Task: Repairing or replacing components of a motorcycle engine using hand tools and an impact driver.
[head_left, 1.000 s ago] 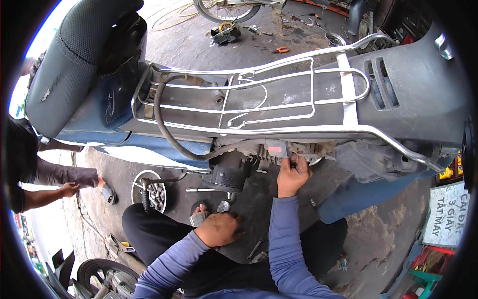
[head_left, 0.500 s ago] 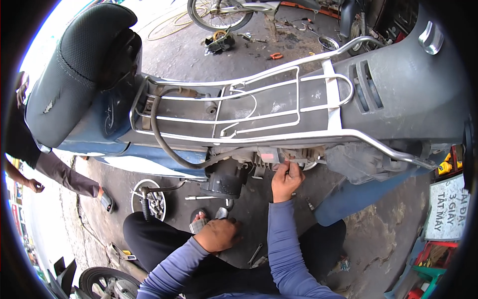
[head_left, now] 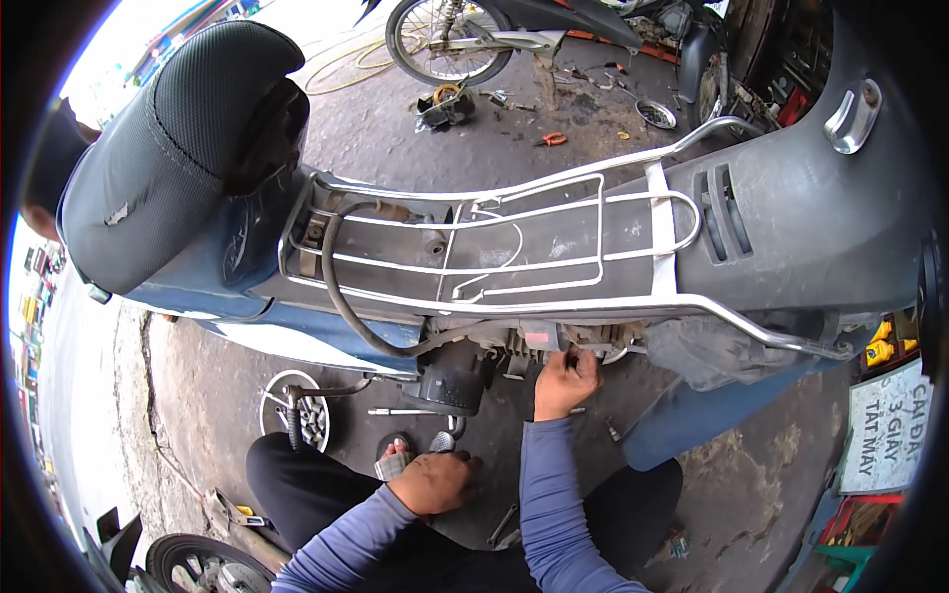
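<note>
Reaching right hand (head_left: 563, 381) touches engine (head_left: 514, 346) above knee-resting left hand (head_left: 435, 481).

The grey finned engine block (head_left: 514, 346), grimy and bolted under the scooter's floorboard, sits just left of the pinching fingertips, while the small metal fitting (head_left: 583, 346) they grip pokes out sideways beside its red-marked plate.

A round tray of sockets (head_left: 297, 415) lies on the concrete floor (head_left: 198, 376) by a wrench (head_left: 400, 411). Farther off, orange pliers (head_left: 552, 139), a metal bowl (head_left: 656, 114) and a bicycle wheel (head_left: 450, 40).
</note>
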`<state>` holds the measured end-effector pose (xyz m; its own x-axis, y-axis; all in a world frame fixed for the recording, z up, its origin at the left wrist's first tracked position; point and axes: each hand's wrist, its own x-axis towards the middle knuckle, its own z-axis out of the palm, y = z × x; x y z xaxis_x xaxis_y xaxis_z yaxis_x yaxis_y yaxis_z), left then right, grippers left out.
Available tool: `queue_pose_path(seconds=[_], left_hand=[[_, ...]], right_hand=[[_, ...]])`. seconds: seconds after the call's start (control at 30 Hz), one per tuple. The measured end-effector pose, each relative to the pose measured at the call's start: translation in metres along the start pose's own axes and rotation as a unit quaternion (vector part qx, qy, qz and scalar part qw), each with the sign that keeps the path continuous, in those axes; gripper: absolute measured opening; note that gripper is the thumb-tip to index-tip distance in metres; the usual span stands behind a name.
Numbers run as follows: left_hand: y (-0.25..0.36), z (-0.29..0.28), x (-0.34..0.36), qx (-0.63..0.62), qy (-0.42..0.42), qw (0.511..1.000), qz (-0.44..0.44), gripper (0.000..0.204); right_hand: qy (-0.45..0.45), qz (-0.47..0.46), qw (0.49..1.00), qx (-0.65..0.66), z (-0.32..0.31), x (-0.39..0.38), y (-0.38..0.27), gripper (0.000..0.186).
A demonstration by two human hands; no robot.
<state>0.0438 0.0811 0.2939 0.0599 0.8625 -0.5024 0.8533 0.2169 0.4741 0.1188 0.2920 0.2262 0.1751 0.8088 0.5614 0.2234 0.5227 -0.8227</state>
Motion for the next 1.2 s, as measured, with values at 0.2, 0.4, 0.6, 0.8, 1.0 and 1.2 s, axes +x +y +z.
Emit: queue_pose_path(seconds=[0.2,0.4,0.6,0.8,1.0,1.2], left_hand=[[0.0,-0.004,0.002,-0.016,-0.008,1.0,0.009,0.038],[-0.002,-0.004,0.0,-0.02,0.015,1.0,0.013,0.035],[-0.004,-0.004,0.002,-0.01,0.021,1.0,0.013,0.034],[-0.003,-0.004,0.003,-0.006,0.014,1.0,0.019,0.033],[-0.004,0.001,0.004,-0.023,0.008,0.999,0.034,0.033],[0.001,0.0,0.003,0.0,0.004,1.0,0.023,0.033]], right_hand=[[0.024,0.054,0.998,0.021,0.007,-0.006,-0.005,0.004],[0.024,0.041,0.999,0.023,0.009,-0.008,-0.006,0.007],[0.023,-0.013,1.0,0.007,0.005,-0.001,-0.007,0.008],[0.046,0.099,0.99,0.091,0.005,-0.009,-0.003,0.004],[-0.001,0.058,0.997,0.057,0.002,-0.011,0.004,0.004],[0.002,0.028,0.998,0.047,0.001,-0.005,-0.001,0.01]])
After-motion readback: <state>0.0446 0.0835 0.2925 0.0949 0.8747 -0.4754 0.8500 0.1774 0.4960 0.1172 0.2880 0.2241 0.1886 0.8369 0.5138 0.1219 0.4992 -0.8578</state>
